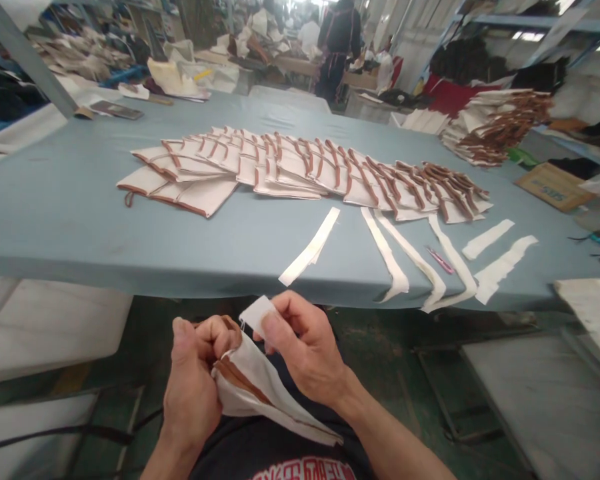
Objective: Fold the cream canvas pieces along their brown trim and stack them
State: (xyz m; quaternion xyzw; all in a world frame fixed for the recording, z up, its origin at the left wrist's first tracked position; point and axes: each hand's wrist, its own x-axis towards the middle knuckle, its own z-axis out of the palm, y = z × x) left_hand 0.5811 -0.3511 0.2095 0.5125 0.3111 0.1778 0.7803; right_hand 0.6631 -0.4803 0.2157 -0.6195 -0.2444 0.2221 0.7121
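My left hand (195,373) is closed on the upper end of a cream fabric pouch (265,383) with brown trim. The pouch hangs slanted over my lap, its brown edging partly folded inward. Between the thumb and fingers of my right hand (305,347) is a small white fabric piece (256,315), held just above the pouch. A few thin threads run between that piece and the pouch. Both hands are in front of the table's near edge, and the fingertips of the left are partly hidden by the cloth.
A long row of overlapping cream pieces with brown trim (300,163) lies across the blue-grey table (190,243). Nearer are several white fabric strips (310,247) and a pink thread snipper (439,260). A tall stack (500,127) and a cardboard box (555,187) stand at right. A person (337,50) is in the background.
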